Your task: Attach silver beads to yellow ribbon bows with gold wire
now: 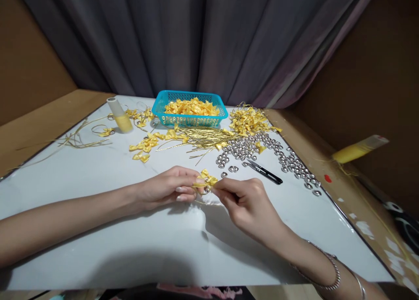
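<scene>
Between my two hands, above the middle of the white board, is a yellow ribbon bow [207, 177] with a silvery bell-like bead at its lower side. My left hand [176, 184] pinches the bow's left side between thumb and fingers. From the right, my right hand [245, 199] is closed, thumb and forefinger pinching the bow's right edge. A thin gold cord loops below the bow near my left fingertips. Small silver beads [238, 149] lie scattered just beyond my right hand, beside black thread snips [265, 172].
A blue basket [190, 121] holding yellow bows stands at the back. Gold cords [206, 137] lie in front of it, with a pile of yellow bows [250, 120] to the right. A yellow thread spool [121, 115] stands back left; another spool [360, 149] lies at right near black-handled scissors [406, 225].
</scene>
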The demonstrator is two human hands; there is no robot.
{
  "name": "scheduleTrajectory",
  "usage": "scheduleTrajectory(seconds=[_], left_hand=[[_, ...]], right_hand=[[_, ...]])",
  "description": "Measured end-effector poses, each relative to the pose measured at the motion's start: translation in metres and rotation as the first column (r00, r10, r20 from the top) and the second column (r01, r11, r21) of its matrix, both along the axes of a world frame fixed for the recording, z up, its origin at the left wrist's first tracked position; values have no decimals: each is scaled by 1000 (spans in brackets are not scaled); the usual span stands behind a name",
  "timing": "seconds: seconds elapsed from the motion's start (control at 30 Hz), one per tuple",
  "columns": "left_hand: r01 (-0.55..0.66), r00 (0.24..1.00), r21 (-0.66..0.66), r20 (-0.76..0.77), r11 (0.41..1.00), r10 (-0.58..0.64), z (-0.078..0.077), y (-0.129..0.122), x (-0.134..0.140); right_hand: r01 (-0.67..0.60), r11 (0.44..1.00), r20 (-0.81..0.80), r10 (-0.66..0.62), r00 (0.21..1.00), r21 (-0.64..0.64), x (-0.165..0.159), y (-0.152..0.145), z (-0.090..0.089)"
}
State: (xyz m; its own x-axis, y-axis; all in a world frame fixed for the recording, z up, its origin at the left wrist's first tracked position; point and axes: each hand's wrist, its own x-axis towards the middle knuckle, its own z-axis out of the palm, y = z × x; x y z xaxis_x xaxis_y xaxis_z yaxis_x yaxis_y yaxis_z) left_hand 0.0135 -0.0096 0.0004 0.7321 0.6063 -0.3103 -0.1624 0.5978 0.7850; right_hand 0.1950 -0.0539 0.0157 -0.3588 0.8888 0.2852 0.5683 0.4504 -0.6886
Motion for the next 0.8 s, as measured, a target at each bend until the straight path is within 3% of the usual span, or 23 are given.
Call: scheduleTrajectory(seconds=[0.17,0.37,0.47,0.6,0.8], left_hand=[[14,1000,45,-21,999,-13,-1,0,0],[22,993,314,-119,949,16,7,0,-4],[-3,988,385,-139,923,61,9,-1,-4],[13,988,457,-144,889,59,5,-1,-6],[98,971,571,-235,815,48,3,-2,-7]], right_hand=[[3,998,-15,-4,1000,-65,-1,3,3],[-92,949,-53,79,995,-303,9,12,10],[-128,927,-92,102,991,-353,13,14,11],[-149,922,-135,107,985,-358,12,14,9],[-85,965,-145,50,988,-246,5,11,4]])
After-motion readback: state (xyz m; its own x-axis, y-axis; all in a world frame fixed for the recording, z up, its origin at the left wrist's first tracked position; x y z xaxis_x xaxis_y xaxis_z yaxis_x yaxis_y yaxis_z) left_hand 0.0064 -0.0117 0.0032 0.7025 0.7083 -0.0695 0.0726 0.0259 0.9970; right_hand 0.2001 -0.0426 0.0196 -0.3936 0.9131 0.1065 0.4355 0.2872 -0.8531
